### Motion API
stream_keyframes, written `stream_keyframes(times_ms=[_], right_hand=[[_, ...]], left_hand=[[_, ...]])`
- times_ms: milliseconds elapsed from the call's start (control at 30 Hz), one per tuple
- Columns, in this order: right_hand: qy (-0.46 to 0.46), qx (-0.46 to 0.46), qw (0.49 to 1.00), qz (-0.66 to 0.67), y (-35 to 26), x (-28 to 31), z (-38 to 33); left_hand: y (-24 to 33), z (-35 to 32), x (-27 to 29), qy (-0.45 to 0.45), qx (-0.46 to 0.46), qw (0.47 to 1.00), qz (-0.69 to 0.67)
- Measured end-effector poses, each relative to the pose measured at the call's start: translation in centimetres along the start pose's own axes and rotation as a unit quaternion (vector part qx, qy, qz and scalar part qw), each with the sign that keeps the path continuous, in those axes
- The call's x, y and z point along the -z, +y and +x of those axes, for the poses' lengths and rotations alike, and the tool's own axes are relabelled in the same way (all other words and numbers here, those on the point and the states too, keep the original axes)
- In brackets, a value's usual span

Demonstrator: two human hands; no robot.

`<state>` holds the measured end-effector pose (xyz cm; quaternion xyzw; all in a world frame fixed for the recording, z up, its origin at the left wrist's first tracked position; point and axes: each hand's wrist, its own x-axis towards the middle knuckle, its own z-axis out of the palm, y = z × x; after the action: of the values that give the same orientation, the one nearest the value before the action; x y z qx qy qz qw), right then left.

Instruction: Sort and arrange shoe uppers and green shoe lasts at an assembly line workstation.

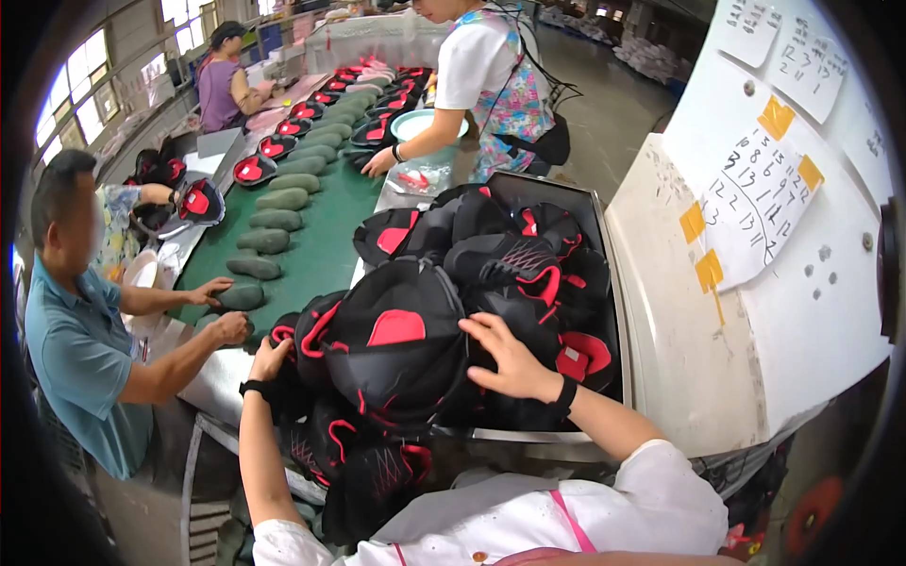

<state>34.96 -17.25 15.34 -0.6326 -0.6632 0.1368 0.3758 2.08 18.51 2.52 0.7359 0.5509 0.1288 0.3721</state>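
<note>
A large black shoe upper (397,325) with a red patch lies in front of me, on top of a heap of similar uppers. My right hand (510,360) rests at its right side, fingers spread and open, holding nothing. At the heap's left edge, my left hand (270,360) is closed on a black shoe upper (286,332) with red lining; its fingers are partly hidden. A black mesh upper (505,269) with red lacing lines lies just beyond. More uppers (382,462) hang below, near my body.
A metal-rimmed tray (613,283) holds the heap. A green conveyor (212,274) carries rows of green shoe lasts (276,219) and black-red uppers (255,170). A person (90,311) at left handles a last; another (481,85) reaches over the far side. A white board (727,311) stands right.
</note>
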Motion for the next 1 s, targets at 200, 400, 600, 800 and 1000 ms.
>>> stream_keyframes(times_ms=[200,400,600,800,1000], right_hand=[[-0.033,0.051,0.995,-0.075,1.0,-3.4,0.0],[0.003,0.049,0.995,-0.088,0.7,-3.2,-1.8],[0.033,0.044,0.993,0.106,1.3,-1.9,-2.4],[0.002,0.194,0.974,0.115,-3.6,3.6,0.7],[-0.046,0.109,0.993,0.02,-0.3,9.6,-0.6]], left_hand=[[-1.6,1.1,-0.8,-0.008,0.034,0.999,-0.036],[-1.8,-3.1,-2.6,0.069,-0.078,0.987,-0.125],[2.6,-8.9,-1.4,0.101,-0.071,0.971,-0.204],[3.6,-16.0,1.3,0.155,-0.112,0.881,-0.433],[9.2,-22.0,-1.3,0.188,-0.205,0.802,-0.529]])
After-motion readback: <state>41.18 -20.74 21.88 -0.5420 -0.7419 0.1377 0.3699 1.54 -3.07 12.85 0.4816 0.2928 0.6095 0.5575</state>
